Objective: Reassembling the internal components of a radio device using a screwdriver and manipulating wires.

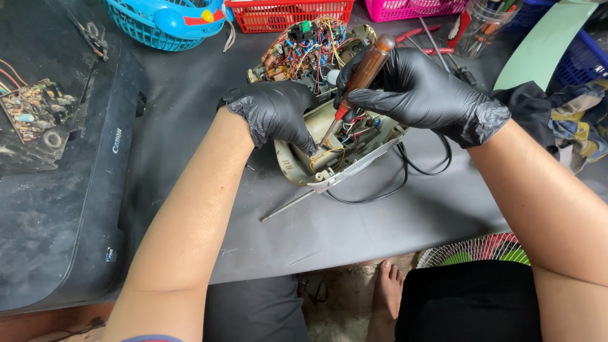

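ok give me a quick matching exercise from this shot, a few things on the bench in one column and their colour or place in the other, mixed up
Things:
1. screwdriver
2. open casing
3. mesh basket
4. loose circuit board

Descriptions:
A. red, at the far edge of the bench
B. lying on the dark printer at the left
C. amber handle, gripped by the right hand
D. beige, steadied by the left hand

Pairs: 1-C, 2-D, 3-A, 4-B
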